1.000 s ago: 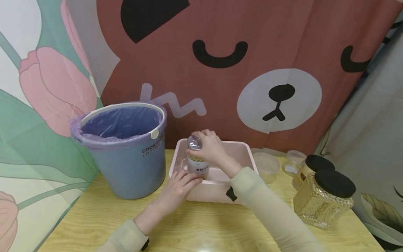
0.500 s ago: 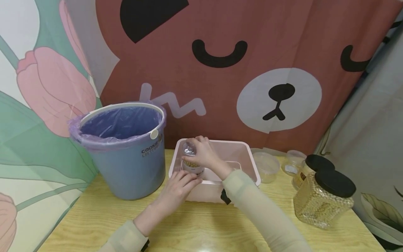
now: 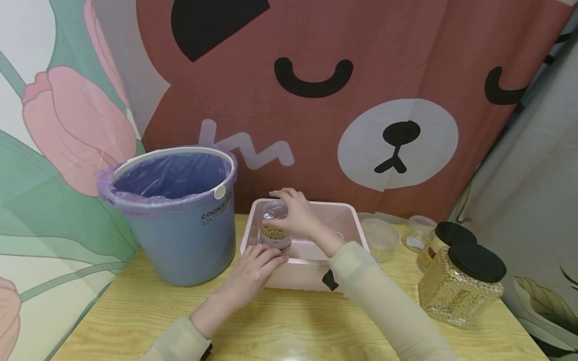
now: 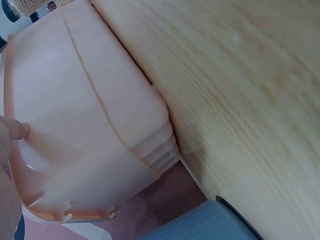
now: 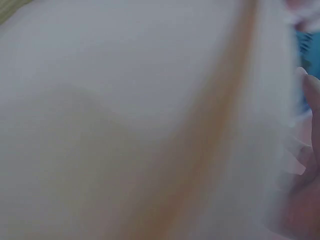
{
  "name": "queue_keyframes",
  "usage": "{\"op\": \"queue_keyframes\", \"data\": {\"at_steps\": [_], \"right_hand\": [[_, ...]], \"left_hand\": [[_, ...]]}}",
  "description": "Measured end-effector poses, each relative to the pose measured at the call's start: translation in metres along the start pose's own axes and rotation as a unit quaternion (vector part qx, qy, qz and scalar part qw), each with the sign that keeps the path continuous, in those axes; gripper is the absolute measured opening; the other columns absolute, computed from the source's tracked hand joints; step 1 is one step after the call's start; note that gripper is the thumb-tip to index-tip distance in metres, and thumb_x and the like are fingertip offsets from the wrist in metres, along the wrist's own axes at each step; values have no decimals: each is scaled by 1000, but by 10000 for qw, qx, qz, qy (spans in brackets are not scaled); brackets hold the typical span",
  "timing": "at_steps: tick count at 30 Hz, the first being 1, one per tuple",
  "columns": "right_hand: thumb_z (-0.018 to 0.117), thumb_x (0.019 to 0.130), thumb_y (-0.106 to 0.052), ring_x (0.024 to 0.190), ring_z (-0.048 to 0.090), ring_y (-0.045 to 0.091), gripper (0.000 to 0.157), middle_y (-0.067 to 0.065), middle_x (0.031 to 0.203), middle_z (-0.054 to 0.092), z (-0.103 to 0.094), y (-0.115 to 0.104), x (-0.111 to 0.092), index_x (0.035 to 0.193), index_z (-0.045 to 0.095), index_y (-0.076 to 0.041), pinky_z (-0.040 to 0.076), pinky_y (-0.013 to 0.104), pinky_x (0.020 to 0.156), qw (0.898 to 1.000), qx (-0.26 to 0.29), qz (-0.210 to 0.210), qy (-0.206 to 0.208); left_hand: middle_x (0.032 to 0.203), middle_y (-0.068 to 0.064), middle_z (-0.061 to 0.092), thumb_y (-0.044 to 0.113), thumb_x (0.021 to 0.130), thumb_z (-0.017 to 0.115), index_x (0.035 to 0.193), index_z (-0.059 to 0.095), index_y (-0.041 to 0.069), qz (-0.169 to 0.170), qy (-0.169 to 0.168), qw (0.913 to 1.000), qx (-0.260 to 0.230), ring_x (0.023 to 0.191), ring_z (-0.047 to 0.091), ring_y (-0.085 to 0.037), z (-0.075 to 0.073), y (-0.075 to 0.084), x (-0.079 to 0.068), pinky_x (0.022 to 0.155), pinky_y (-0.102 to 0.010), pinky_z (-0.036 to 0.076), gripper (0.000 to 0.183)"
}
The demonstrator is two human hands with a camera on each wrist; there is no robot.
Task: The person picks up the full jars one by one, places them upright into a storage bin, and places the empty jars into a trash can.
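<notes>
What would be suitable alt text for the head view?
A person's right hand touches a clear cylindrical jar of tan grains inside a pink rectangular plastic bin beside a blue plastic bucket; the left hand holds the bin.

Angles sleeved left forearm between 1 and 2 o'clock; rests left hand with back uppermost and fingers toward 2. Angles sleeved right forearm between 10 and 11 o'clock; extends right hand farther forward than left, with thumb toward 9, spread apart from fingers toward 10.
</notes>
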State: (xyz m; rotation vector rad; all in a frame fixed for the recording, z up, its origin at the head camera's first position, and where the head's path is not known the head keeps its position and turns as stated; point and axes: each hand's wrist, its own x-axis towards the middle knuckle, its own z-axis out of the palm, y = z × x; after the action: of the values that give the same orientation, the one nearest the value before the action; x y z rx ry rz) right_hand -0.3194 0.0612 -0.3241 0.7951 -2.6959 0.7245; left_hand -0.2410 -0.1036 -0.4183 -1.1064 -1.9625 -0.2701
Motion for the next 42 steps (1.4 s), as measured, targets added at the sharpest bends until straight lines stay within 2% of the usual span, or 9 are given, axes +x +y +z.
{"op": "queue_keyframes", "data": {"at_steps": [5,11,19,26,30,37,39,40,42], "right_hand": [[74,74,-50,132,37,28,75,5,143,41,-27,-6,-6,138,46,-24,38,52,101,9999,43,36,126],[76,74,-47,132,37,24,74,1,143,42,-62,-6,-20,138,46,-24,37,50,101,9991,239,-33,343],[76,73,-47,133,38,21,75,-2,143,42,-106,6,-48,139,44,-29,35,51,104,9974,188,-136,678],[76,75,-43,127,44,26,75,1,141,45,-147,23,-84,141,42,-30,39,50,100,9954,170,-2,947],[77,76,-36,125,44,28,73,1,140,44,-169,32,-109,140,41,-35,38,53,96,9929,174,276,1145],[76,78,-28,124,42,38,76,7,141,42,-204,54,-154,142,37,-40,32,62,95,9839,274,1030,1434],[75,80,-27,127,41,32,77,3,144,40,-211,64,-168,143,33,-40,31,63,94,9805,252,1259,1486],[74,81,-27,128,40,33,77,0,145,38,-214,70,-176,144,32,-40,35,54,97,9784,211,1388,1515],[72,83,-28,131,38,37,78,-8,149,33,-217,81,-192,146,27,-41,35,57,94,9737,144,1634,1584]], "left_hand": [[107,0,62,10,84,59,109,67,12,8,84,10000,-18,96,54,-17,2,-1,-1,76,-32,43,26],[106,0,62,12,87,56,109,68,12,-36,16,10000,-24,96,54,-17,3,-2,-2,78,-32,43,25],[106,-1,63,12,86,58,110,67,13,-43,22,10000,-20,97,54,-17,3,-2,-2,80,-31,44,25],[106,1,62,12,85,58,110,67,13,-8,45,10000,-8,97,55,-17,4,-2,-2,80,-31,44,26],[107,1,62,12,86,58,111,67,13,-1,51,10000,-24,98,55,-17,4,-2,-2,79,-31,44,27],[107,2,61,13,85,58,111,67,13,-22,34,10000,-5,98,55,-16,3,-1,-1,78,-30,43,27],[107,2,61,13,85,58,110,67,13,-26,47,10000,-5,97,55,-17,3,-1,-1,78,-31,43,27],[107,2,61,13,85,58,110,67,13,-33,44,10000,-9,97,55,-17,2,-1,-1,78,-31,43,27],[107,2,61,12,85,58,110,67,13,-32,67,10000,-17,97,55,-16,2,-1,-1,78,-31,43,27]]}}
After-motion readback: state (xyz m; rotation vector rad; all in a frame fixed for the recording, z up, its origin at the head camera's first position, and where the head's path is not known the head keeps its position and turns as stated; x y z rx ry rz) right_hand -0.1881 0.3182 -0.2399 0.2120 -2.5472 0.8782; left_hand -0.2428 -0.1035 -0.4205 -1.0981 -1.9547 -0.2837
